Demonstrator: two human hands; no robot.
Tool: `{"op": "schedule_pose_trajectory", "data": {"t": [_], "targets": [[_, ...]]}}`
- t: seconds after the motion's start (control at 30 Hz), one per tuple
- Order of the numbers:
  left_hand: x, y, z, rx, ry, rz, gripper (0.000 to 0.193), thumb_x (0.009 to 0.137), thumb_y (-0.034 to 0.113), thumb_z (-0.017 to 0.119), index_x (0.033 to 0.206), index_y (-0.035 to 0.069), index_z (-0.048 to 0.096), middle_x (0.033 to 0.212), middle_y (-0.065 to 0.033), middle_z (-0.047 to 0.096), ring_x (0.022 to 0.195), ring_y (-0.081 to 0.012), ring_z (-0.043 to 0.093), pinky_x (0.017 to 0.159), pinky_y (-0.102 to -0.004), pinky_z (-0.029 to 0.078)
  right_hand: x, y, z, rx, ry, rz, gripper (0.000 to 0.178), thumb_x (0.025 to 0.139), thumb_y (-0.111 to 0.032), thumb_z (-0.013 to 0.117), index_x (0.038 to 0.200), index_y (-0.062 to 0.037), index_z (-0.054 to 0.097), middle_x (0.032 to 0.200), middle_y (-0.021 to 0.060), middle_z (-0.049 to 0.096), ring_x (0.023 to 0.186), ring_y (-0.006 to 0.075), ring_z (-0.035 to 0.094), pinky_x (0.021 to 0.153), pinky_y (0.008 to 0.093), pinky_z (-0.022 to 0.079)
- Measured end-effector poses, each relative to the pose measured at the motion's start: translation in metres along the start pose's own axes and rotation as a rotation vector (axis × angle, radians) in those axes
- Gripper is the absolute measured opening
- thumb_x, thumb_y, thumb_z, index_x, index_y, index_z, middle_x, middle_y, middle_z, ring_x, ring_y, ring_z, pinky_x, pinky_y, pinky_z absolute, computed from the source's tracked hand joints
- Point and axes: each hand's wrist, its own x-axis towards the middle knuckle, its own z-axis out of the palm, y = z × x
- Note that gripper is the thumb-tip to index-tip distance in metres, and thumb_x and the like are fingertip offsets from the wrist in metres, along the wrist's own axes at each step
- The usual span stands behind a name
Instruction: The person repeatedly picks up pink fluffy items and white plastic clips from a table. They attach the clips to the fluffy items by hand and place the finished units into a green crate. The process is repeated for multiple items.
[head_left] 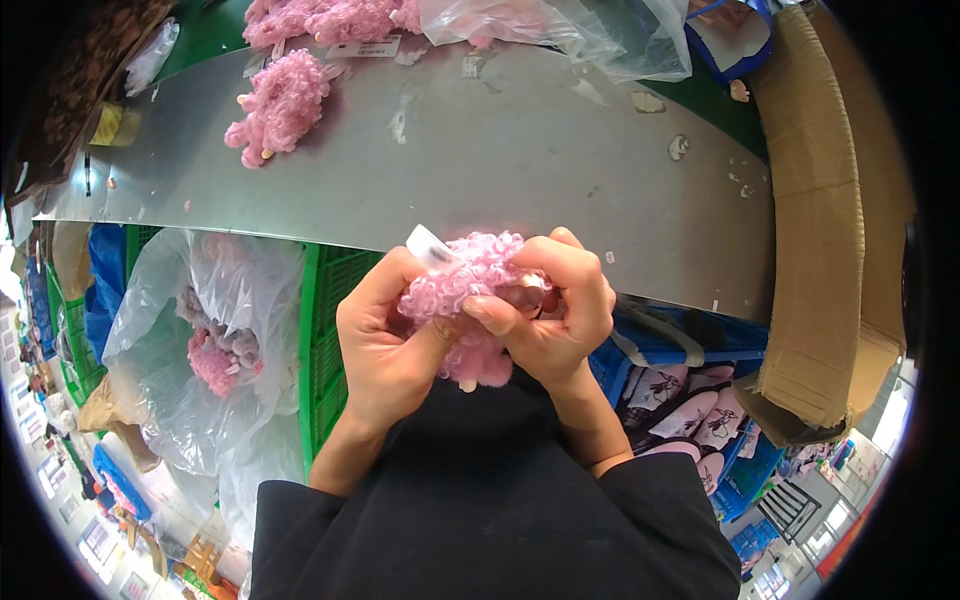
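Between my two hands I hold a curly pink plush toy (470, 265) above the near edge of the metal table. A white label (428, 247) sticks up from its upper left side, and a small cream tip shows at its bottom. My left hand (390, 330) closes on the toy's left side, thumb pressed into the fur. My right hand (555, 305) pinches its right side, fingers curled, near a darker part that I cannot make out. Another pink plush toy (285, 105) lies on the table at the far left.
The grey metal table (540, 160) spans ahead. More pink plush (330, 20) and a clear plastic bag (610, 35) lie at its far side. Left stand a green crate (325, 340) and a bag-lined container (150, 320) with plush. Right are a cardboard box (815, 220) and blue crate (650, 335).
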Motion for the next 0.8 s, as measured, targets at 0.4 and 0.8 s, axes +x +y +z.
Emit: {"op": "schedule_pose_trajectory", "data": {"t": [0.4,0.8], "targets": [[0.013,0.010,-0.006,0.006,-0.187,-0.218,0.022,0.093,0.005,0.074,0.109,0.002,0.059,0.092,-0.0035,0.070,0.077,-0.0075,0.067,0.066,-0.0220,0.052,0.007,-0.006,-0.011,0.024,-0.162,0.194,0.037,0.099,-0.032,0.066,0.112,0.0031,0.072,0.084,0.0142,0.070,0.062,0.0249,0.061,0.060,0.0344,0.049],[0.008,-0.002,-0.025,-0.218,-0.207,-0.187,0.031,0.095,0.016,0.075,0.117,0.000,0.059,0.106,-0.0034,0.067,0.095,-0.0079,0.062,0.085,-0.0244,0.049,0.008,-0.002,-0.032,0.947,-0.508,0.933,0.046,0.093,-0.034,0.077,0.119,0.0021,0.066,0.103,0.0036,0.065,0.092,0.0113,0.060,0.085,0.0287,0.052]]}}
